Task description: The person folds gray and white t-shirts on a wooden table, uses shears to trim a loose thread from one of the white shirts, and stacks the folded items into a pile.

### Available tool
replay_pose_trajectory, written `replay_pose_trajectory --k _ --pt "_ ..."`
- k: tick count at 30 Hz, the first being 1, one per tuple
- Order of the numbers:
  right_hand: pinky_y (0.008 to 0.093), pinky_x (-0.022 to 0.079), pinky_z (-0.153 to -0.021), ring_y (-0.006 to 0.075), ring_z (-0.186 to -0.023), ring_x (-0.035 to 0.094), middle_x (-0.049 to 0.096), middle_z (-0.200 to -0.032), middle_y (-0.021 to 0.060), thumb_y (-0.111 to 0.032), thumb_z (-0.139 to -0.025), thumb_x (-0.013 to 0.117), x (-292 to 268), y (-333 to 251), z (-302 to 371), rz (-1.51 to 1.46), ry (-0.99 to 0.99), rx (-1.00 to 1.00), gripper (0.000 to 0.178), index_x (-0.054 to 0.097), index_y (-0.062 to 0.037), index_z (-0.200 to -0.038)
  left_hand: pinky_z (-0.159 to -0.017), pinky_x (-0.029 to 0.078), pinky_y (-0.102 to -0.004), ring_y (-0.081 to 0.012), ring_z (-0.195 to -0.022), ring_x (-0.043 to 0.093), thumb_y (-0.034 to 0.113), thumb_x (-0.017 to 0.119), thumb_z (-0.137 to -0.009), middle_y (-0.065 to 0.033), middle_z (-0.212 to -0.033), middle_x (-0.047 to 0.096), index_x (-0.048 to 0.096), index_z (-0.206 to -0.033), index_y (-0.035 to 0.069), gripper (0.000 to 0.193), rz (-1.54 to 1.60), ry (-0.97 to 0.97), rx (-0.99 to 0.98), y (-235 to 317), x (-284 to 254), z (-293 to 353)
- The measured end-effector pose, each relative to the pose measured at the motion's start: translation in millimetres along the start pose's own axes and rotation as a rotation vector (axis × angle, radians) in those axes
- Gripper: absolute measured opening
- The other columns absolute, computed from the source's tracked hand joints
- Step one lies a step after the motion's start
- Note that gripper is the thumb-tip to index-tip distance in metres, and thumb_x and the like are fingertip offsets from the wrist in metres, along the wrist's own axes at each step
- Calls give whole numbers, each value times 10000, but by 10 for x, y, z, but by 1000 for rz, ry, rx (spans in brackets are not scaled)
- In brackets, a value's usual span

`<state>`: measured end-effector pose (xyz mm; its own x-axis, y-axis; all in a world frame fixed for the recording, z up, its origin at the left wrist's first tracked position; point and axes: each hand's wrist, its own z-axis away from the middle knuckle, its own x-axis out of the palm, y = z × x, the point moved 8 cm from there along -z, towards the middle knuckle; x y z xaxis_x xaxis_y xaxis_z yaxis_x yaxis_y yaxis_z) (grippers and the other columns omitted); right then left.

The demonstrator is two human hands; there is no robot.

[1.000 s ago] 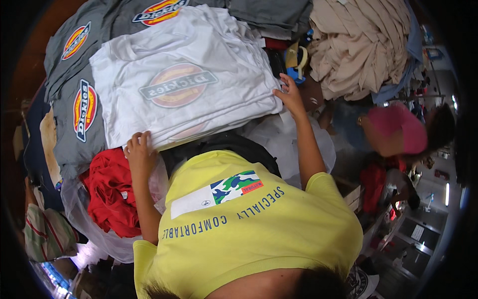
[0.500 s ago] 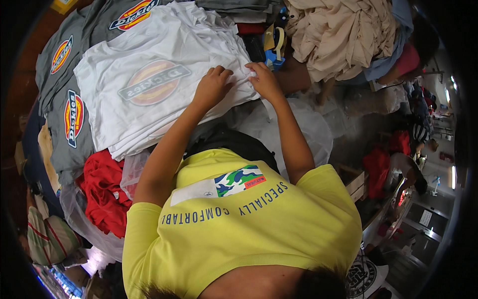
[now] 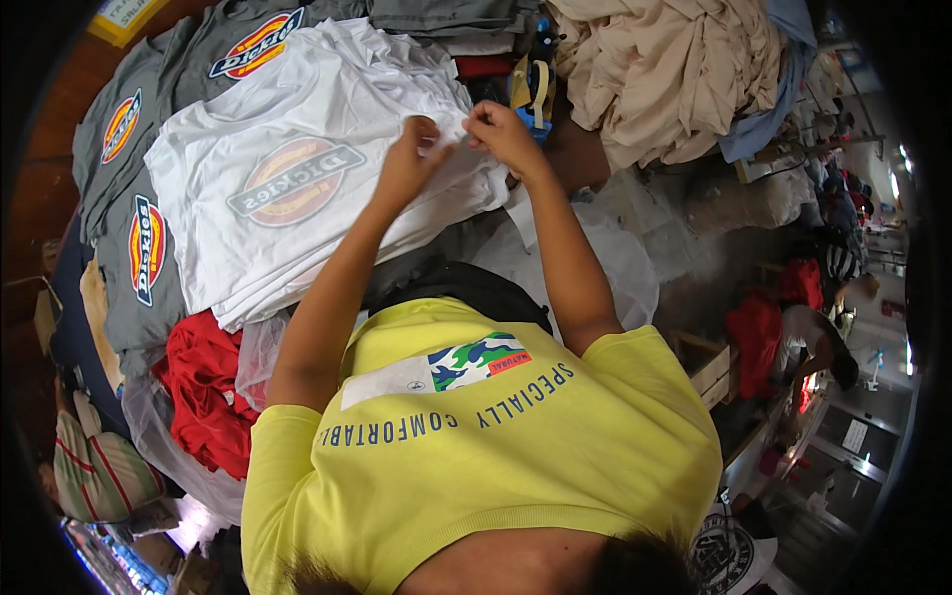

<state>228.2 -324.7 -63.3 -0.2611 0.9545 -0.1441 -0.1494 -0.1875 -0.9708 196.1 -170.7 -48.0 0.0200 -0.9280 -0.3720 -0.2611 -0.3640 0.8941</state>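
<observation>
A stack of white T-shirts (image 3: 228, 149) with a faded oval print lies in front of me, spread over grey T-shirts (image 3: 164, 297) with bright logo patches. At the stack's right side, my left hand (image 3: 416, 159) has its fingers curled, with a bit of white cloth between thumb and fingertips. Close beside it on the right, my right hand (image 3: 504, 137) pinches the same white edge, its fingertips pressed together. A small gap separates the two hands. A pale strip (image 3: 521, 216) hangs below my right wrist.
Beyond my right hand stands a blue tape dispenser (image 3: 535, 99). A large beige cloth heap (image 3: 674, 69) lies at the far right. Red cloth (image 3: 203, 387) in a clear plastic bag sits at my left. Wooden crates (image 3: 704, 367) and another person (image 3: 818, 347) are at the right.
Both hands have drawn closer together and lifted slightly, the right one shifting left. Their fingers now close on the white cloth's edge. A person in pink at the upper right is gone from view.
</observation>
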Motion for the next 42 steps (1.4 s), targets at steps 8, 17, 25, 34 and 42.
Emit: replay_pose_trajectory --k 8,17,25,34,42 --pt "405 395 -888 267 -1010 480 524 -1025 20 -104 -653 703 -52 -112 370 901 -22 -407 303 627 -132 -945 -558 453 -272 -124 -597 569 50 606 -787 -106 -698 611 570 -1025 59 241 194 240 -213 189 -636 -183" --pt "380 445 -760 318 -888 544 539 -978 72 -132 -703 678 84 -700 323 495 186 -601 148 605 -72 -817 -696 473 -319 -265 -771 625 104 637 -779 -150 -864 639 618 -951 3 200 -176 -69 92 335 -144 -108" --pt "291 438 -672 183 -785 548 530 -895 67 -179 -697 741 -44 14 678 730 105 -495 231 573 -52 -793 -555 398 -182 -21 -621 489 146 641 -840 10 -742 601 616 -898 13 147 341 173 -152 376 -985 -138" --pt "262 430 -641 108 -706 538 564 -730 39 -157 -760 676 171 -637 251 98 124 -410 186 539 -35 -792 -545 426 -258 -132 -574 522 183 693 -784 -82 -731 601 603 -894 17 219 -175 59 98 743 -412 17" --pt "300 428 -571 179 -578 525 533 -631 65 -274 -770 696 -180 -287 555 609 140 -206 289 538 -32 -771 -569 440 -210 -77 -631 564 105 690 -777 -30 -766 623 576 -895 15 187 190 321 -87 254 -1137 -72"
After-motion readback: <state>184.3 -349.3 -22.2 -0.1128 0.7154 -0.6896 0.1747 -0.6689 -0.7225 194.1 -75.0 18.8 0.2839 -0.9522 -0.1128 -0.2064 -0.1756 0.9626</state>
